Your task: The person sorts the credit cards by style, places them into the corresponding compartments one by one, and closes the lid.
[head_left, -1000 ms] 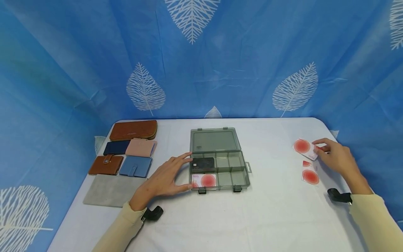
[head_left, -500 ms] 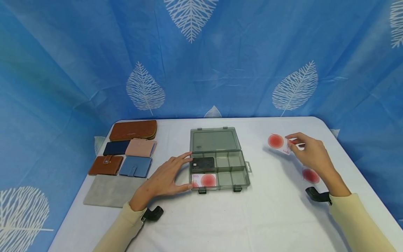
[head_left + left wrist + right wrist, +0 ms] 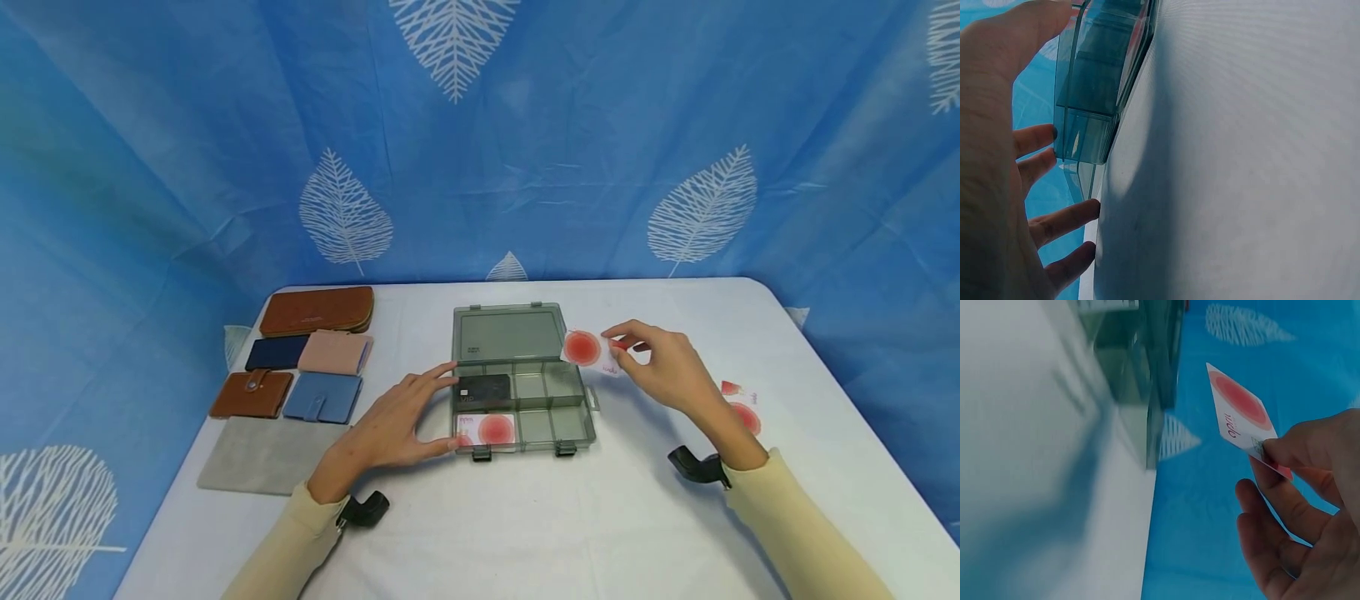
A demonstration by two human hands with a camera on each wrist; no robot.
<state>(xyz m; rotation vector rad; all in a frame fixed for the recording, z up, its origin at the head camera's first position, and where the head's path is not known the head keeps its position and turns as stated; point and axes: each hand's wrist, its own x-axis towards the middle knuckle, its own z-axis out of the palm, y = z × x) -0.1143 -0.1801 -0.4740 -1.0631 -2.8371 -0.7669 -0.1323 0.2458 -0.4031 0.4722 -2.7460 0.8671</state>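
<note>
A translucent grey-green compartment box (image 3: 536, 426) lies with its lid (image 3: 513, 335) folded back. Inside its left compartments are a black card (image 3: 484, 388) marked VIP and a white card with a red circle (image 3: 495, 430). My left hand (image 3: 397, 421) has its fingers spread along the box's left side; thumb and fingertips touch the wall. Between thumb and fingers, my right hand (image 3: 663, 367) pinches a white card with a red circle (image 3: 583, 348). This card is raised and tilted, overlapping the box's right back corner in the head view. The right wrist view shows its printed face (image 3: 1238, 403).
Farther right on the table lies another red-and-white card (image 3: 746, 416), partly behind the right wrist. Wallets are grouped at the left: a long brown one (image 3: 318, 309), a navy one (image 3: 276, 352), a pink one (image 3: 332, 352), a brown snap one (image 3: 252, 394), a blue one (image 3: 322, 396) and a grey pouch (image 3: 262, 454).
My right hand has lifted the card from the table's right side and carried it left to the box. The left hand and the box have stayed in place.
</note>
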